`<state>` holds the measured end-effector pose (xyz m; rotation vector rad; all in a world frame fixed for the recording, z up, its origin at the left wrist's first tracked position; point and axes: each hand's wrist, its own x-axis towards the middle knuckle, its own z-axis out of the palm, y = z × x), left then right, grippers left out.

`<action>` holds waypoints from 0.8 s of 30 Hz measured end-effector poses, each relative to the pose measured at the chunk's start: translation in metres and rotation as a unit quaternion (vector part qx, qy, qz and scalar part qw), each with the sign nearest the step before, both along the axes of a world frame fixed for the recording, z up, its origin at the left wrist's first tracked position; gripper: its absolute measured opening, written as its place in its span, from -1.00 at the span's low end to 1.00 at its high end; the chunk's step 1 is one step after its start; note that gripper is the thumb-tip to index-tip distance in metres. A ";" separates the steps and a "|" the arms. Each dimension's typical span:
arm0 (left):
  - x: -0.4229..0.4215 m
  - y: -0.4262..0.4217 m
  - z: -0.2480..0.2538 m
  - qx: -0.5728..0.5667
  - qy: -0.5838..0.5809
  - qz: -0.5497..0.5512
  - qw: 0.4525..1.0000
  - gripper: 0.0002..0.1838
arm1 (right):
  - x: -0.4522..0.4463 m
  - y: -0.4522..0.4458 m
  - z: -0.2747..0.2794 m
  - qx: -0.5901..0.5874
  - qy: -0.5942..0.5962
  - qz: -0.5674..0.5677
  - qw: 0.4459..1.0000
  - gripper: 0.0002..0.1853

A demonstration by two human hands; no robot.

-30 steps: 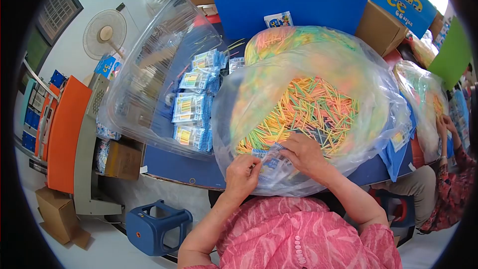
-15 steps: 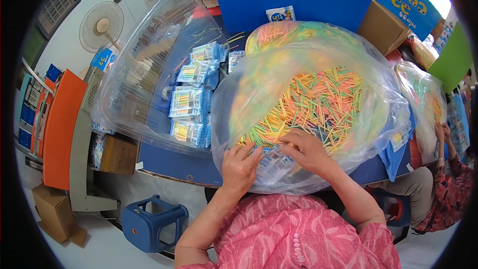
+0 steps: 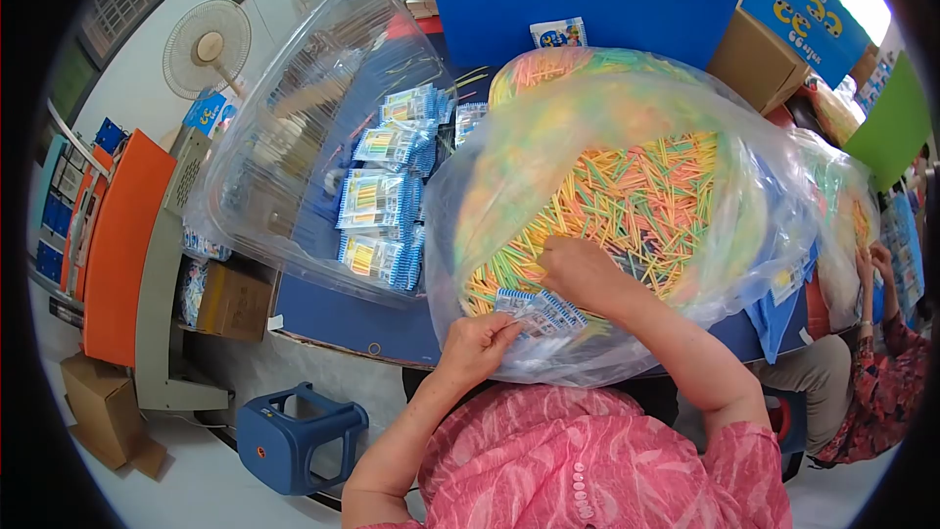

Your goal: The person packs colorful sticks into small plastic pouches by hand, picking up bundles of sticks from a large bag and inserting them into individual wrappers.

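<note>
My left hand [image 3: 477,345] pinches the edge of a small blue-and-white packet [image 3: 534,313] at the front of a big clear plastic bag [image 3: 458,186]. Loose thin sticks [image 3: 641,196] in yellow, green, pink and orange fill the bag's opening. Just above the packet, over the sticks, my right hand [image 3: 585,272] is closed with its fingers curled under. Whatever it may hold is hidden. Further blue-and-white packets seem to lie beneath the one in my left hand, though they are hard to separate.
A clear plastic bin [image 3: 245,235] lies tilted at the left, with stacked filled packets [image 3: 377,201] in it. Behind the bag stands a blue panel [image 3: 587,0]. A blue stool [image 3: 294,436] is on the floor at left. Another person's hands [image 3: 871,263] work at far right.
My right hand has lifted off the packet and moved up over the sticks, its fingers closing. The packet now shows more fully in my left hand. The view has shifted slightly.
</note>
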<state>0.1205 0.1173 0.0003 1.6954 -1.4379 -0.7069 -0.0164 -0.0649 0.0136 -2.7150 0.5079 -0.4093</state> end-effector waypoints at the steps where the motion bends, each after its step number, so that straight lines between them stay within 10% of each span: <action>1: 0.000 0.000 0.001 -0.004 -0.008 0.003 1.000 -0.82 | 0.008 0.001 -0.002 -0.054 0.031 -0.006 0.998 -0.89; 14: 0.002 0.001 -0.009 0.024 0.028 0.004 0.999 -0.80 | 0.006 -0.026 0.005 -0.039 0.055 0.039 0.997 -0.93; 21: -0.001 -0.005 0.028 0.007 0.291 0.051 0.955 -0.86 | -0.063 -0.041 0.019 0.341 -0.088 -0.142 0.925 -0.91; 24: -0.011 -0.018 0.034 0.014 0.300 0.027 0.953 -0.84 | -0.072 -0.040 0.004 0.167 -0.099 -0.109 0.975 -0.89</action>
